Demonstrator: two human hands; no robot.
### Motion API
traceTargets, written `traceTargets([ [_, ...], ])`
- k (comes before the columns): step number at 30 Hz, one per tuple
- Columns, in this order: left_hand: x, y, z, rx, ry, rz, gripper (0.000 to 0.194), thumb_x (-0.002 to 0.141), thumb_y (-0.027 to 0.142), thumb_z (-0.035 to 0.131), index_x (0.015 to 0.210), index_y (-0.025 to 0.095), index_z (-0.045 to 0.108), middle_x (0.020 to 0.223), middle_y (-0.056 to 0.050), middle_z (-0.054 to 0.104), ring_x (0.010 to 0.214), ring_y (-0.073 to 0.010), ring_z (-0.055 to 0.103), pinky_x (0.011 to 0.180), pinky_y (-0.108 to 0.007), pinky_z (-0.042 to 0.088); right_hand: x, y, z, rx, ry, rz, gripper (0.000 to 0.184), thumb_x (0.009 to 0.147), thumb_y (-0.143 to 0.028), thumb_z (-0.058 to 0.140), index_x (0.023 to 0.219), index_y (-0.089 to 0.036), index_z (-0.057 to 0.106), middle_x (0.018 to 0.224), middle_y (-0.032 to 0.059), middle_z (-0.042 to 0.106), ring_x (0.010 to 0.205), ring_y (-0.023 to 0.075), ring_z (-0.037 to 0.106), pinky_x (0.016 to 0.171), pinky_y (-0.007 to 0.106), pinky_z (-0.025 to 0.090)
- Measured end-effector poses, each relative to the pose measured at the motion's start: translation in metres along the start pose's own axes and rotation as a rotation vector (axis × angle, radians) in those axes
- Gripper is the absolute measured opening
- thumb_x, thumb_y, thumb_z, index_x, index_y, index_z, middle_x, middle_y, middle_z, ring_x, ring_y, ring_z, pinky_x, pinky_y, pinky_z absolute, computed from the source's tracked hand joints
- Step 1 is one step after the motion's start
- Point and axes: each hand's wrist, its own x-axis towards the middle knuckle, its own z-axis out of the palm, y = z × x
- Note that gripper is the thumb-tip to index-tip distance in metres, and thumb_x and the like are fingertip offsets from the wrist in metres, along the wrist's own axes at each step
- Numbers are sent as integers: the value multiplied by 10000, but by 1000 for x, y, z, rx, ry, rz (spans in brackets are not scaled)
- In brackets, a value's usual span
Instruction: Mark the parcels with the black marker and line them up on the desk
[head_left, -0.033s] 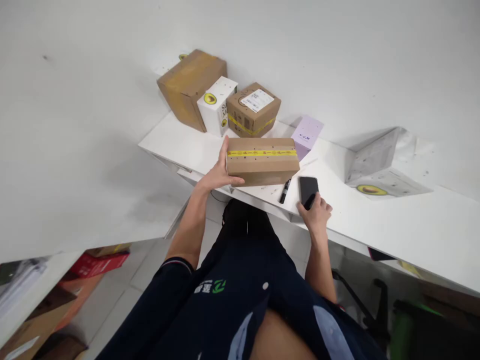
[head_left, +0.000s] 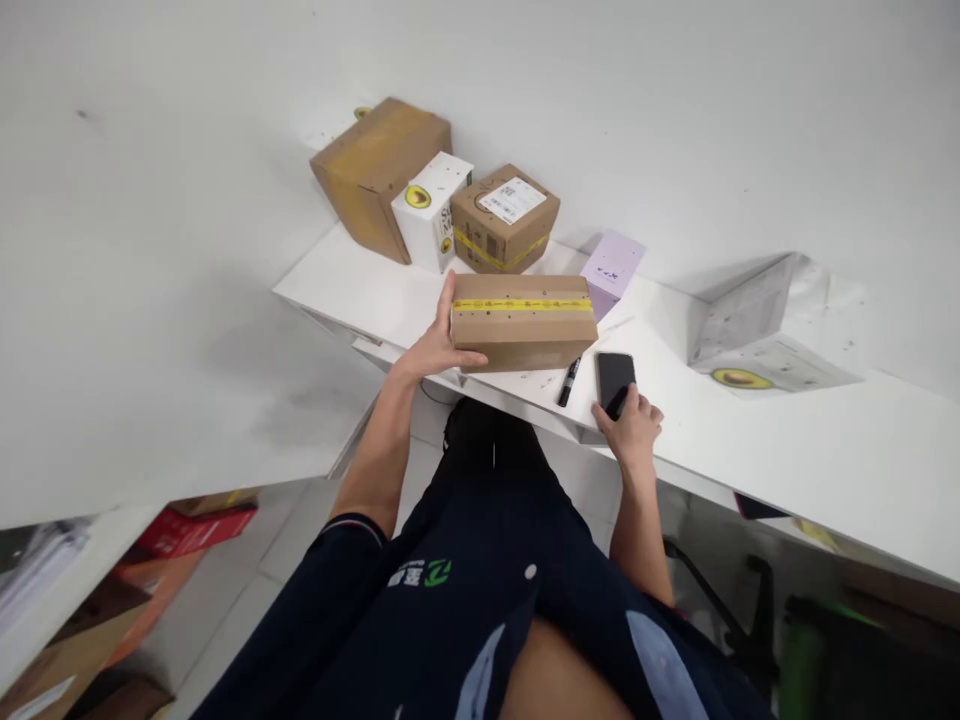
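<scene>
Far left on the white desk [head_left: 750,450]: large carton [head_left: 367,165], set back by the wall [head_left: 675,120]. White box [head_left: 416,235] stands close against its right side, avocado picture on top; labelled carton [head_left: 487,232] comes next, label up and readable from above. These 3 sit at the back, which leaves the front strip for handling.

Left hand [head_left: 433,352] is partly open, spread to the width of the taped box [head_left: 521,325]: fingers at the left end, thumb along the lower near edge. Grip at 1 end only; probably enough to steady the box, with its taped top in plain view. The box lies crosswise at the front of the desk, in front of the labelled carton. Whether its underside bears on the desk: cannot tell.

Marker [head_left: 570,382] lies aslant by the box's right end, its far tip close to the box. Purple box [head_left: 615,265] is behind that same end, partly hidden by it.

Phone [head_left: 615,375] lies near the front edge, screen up and dark. Right hand [head_left: 634,430] is half curled about its near end, thumb left, fingers right; a light hold, I judge, since the desk appears to support the phone.

Far right: white carton [head_left: 750,310] against the wall, apart from both hands.
</scene>
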Motion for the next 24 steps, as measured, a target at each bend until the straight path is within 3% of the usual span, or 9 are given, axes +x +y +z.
traceTargets([
  [4,3,-7,2,-23,132,65,1417,512,641,939,1636,328,133,1700,-165,182,1565,-444,224,1275,-609,226,-1,-6,-18,247,-67,-138,974,791,-697,642,1548,-134,401,1543,266,465,1427,473,392,1128,690,359],
  [8,-10,3,5,-210,204,101,1287,521,644,933,1588,397,257,1601,-108,364,1486,-427,387,1221,-605,347,-5,-33,-37,673,-162,-345,1139,741,-715,733,1634,-297,163,1633,174,379,1439,379,462,1146,628,418],
  [12,-28,23,11,-396,119,96,1147,539,633,924,1530,369,410,1474,-92,517,1358,-391,536,1153,-554,457,-12,-54,-55,853,-324,-548,1265,671,-681,819,1640,-357,72,1703,112,263,1537,364,346,1251,607,302],
  [14,-32,33,14,-448,74,96,1097,567,640,905,1518,351,441,1410,-90,575,1290,-359,595,1108,-513,506,-18,-53,-64,861,-386,-575,1297,650,-644,851,1641,-361,63,1717,94,235,1558,362,309,1276,593,261],
  [17,-30,44,21,-426,20,70,1060,574,668,882,1501,364,466,1414,-84,593,1287,-345,613,1092,-482,524,-29,-40,-78,834,-424,-553,1332,645,-623,857,1648,-329,32,1720,118,228,1562,373,299,1250,590,313],
  [20,-20,49,36,-389,-51,28,1062,641,737,805,1552,404,374,1526,-95,528,1371,-355,563,1129,-505,486,-41,-21,-93,806,-304,-493,1346,619,-647,847,1647,-266,67,1663,170,330,1525,391,360,1196,592,387],
  [24,-8,42,58,-346,-76,-12,1221,631,959,580,1625,397,149,1633,-155,393,1480,-380,442,1114,-561,470,-46,0,-113,789,84,-341,1319,584,-720,795,1622,-260,125,1556,177,443,1441,389,462,1115,590,460],
])
